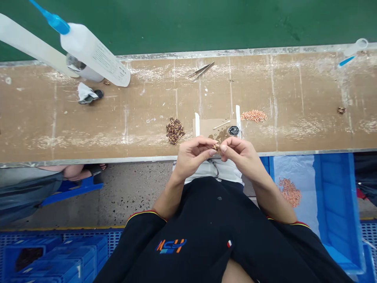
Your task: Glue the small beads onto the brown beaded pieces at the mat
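Note:
Over the table's front edge, my left hand (191,158) and my right hand (242,156) meet, fingertips pinched on a cluster of tiny gold-and-brown parts (216,146). Just beyond them is a stained cardboard pad (209,124) between two white strips. On that pad lie a cotton swab (222,125) and a small round pot of black stuff (233,130). Left of my hands sits a heap of dark brown and gold parts (174,131). To the right is a patch of small copper-coloured parts (253,115). Tweezers (202,72) rest farther back.
A white bottle with a blue nozzle (97,57) stands at the back left, near a crumpled white-and-dark cloth (88,94). A blue bin (335,196) at my right holds copper-coloured parts on a sheet. Blue crates (64,255) stand lower left. Another person's leg (73,171) shows at left.

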`<act>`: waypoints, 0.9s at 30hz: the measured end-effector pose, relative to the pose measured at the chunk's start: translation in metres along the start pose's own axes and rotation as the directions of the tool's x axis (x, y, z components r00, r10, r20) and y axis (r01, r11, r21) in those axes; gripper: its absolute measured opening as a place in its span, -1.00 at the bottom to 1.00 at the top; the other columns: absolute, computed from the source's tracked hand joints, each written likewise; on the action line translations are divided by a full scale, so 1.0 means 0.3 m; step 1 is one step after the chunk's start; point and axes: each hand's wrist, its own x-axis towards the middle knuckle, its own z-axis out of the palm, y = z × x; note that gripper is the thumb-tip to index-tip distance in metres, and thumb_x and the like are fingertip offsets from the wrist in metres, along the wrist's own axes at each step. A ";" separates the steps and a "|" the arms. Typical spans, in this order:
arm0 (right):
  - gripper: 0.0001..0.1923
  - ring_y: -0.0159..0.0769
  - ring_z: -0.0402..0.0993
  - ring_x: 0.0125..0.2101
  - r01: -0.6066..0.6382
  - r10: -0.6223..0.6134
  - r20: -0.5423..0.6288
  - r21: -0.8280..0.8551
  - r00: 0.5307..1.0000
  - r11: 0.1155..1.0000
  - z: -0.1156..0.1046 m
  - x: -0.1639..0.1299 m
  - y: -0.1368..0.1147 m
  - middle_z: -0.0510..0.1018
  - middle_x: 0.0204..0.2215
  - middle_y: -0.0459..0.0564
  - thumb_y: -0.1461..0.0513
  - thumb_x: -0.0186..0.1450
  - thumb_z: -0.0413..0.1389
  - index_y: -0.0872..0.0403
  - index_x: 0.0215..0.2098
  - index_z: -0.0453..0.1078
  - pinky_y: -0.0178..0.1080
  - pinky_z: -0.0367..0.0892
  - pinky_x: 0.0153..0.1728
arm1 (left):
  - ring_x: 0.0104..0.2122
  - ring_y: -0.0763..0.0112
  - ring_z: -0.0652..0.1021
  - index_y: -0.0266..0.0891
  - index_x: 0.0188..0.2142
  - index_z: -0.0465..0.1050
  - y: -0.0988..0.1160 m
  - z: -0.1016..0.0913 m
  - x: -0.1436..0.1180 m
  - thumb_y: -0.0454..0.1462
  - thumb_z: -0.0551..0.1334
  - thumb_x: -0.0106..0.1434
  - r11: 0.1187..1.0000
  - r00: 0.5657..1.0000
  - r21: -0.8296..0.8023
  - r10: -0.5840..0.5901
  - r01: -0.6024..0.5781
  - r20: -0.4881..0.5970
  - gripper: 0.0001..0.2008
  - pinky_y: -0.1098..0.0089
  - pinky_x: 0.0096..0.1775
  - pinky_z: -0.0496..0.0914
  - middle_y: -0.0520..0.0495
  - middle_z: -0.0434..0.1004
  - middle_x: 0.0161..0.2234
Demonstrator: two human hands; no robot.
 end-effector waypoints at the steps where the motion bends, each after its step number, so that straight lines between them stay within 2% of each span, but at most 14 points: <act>1: -0.40 -0.37 0.40 -0.51 -0.004 0.004 0.007 0.003 1.000 1.000 0.003 -0.006 0.008 0.48 -0.52 -0.12 -0.32 0.23 0.29 0.01 -0.41 0.40 -0.25 0.43 -0.41 | -0.31 0.39 0.71 -0.15 -0.17 0.71 -0.004 0.001 -0.001 -0.11 0.52 0.27 1.000 1.000 0.007 0.003 -0.003 -0.007 -0.79 0.41 -0.26 0.63 -0.07 0.74 -0.29; 4: -0.40 -0.37 0.39 -0.50 -0.006 0.005 0.024 0.015 1.000 1.000 0.014 -0.022 0.025 0.49 -0.51 -0.11 -0.33 0.24 0.27 0.01 -0.40 0.41 -0.24 0.43 -0.42 | -0.31 0.39 0.71 -0.16 -0.18 0.70 -0.014 0.006 -0.004 -0.10 0.51 0.29 0.998 0.999 0.043 0.038 -0.037 -0.012 -0.79 0.40 -0.25 0.62 -0.09 0.75 -0.27; 8: -0.41 -0.38 0.35 -0.51 0.041 -0.040 -0.023 0.019 0.999 0.999 0.019 -0.035 0.025 0.44 -0.54 -0.14 -0.31 0.25 0.28 0.00 -0.40 0.39 -0.25 0.37 -0.42 | -0.25 0.39 0.71 -0.14 -0.17 0.71 -0.011 0.020 -0.012 -0.15 0.50 0.30 0.995 0.996 0.051 0.086 -0.085 -0.015 -0.83 0.39 -0.18 0.62 -0.09 0.76 -0.25; 12: -0.42 -0.39 0.27 -0.53 0.062 -0.062 -0.059 -0.003 0.996 0.998 0.019 -0.049 0.016 0.38 -0.58 -0.17 -0.30 0.26 0.29 0.00 -0.42 0.36 -0.28 0.28 -0.47 | -0.21 0.36 0.72 -0.14 -0.15 0.71 0.016 0.031 -0.031 -0.12 0.48 0.32 0.999 0.999 0.024 0.030 -0.029 -0.016 -0.81 0.36 -0.14 0.63 -0.10 0.75 -0.21; 16: -0.39 -0.41 0.24 -0.54 0.086 -0.088 -0.064 -0.030 0.994 0.996 0.028 -0.066 0.016 0.36 -0.58 -0.17 -0.32 0.24 0.28 0.00 -0.44 0.35 -0.29 0.22 -0.51 | -0.27 0.38 0.69 -0.17 -0.22 0.68 0.047 0.037 -0.048 -0.08 0.48 0.31 0.998 0.999 0.048 -0.030 0.032 -0.035 -0.78 0.37 -0.19 0.61 -0.07 0.70 -0.29; 21: -0.36 -0.43 0.22 -0.55 0.105 -0.108 -0.061 -0.056 0.992 0.993 0.041 -0.094 0.019 0.37 -0.58 -0.16 -0.34 0.21 0.29 0.01 -0.44 0.35 -0.31 0.18 -0.53 | -0.34 0.44 0.65 -0.20 -0.30 0.64 0.069 0.048 -0.066 -0.17 0.51 0.26 0.999 0.998 0.036 -0.031 0.033 -0.046 -0.83 0.45 -0.27 0.57 -0.03 0.66 -0.35; 27: -0.38 -0.41 0.24 -0.53 0.118 -0.121 -0.025 -0.114 0.992 0.986 0.050 -0.140 0.011 0.39 -0.55 -0.14 -0.32 0.23 0.29 0.01 -0.45 0.35 -0.29 0.22 -0.49 | -0.42 0.48 0.58 -0.22 -0.39 0.60 0.080 0.050 -0.104 -0.25 0.54 0.14 0.999 0.999 0.018 -0.040 0.041 -0.033 -0.83 0.49 -0.35 0.51 0.02 0.57 -0.44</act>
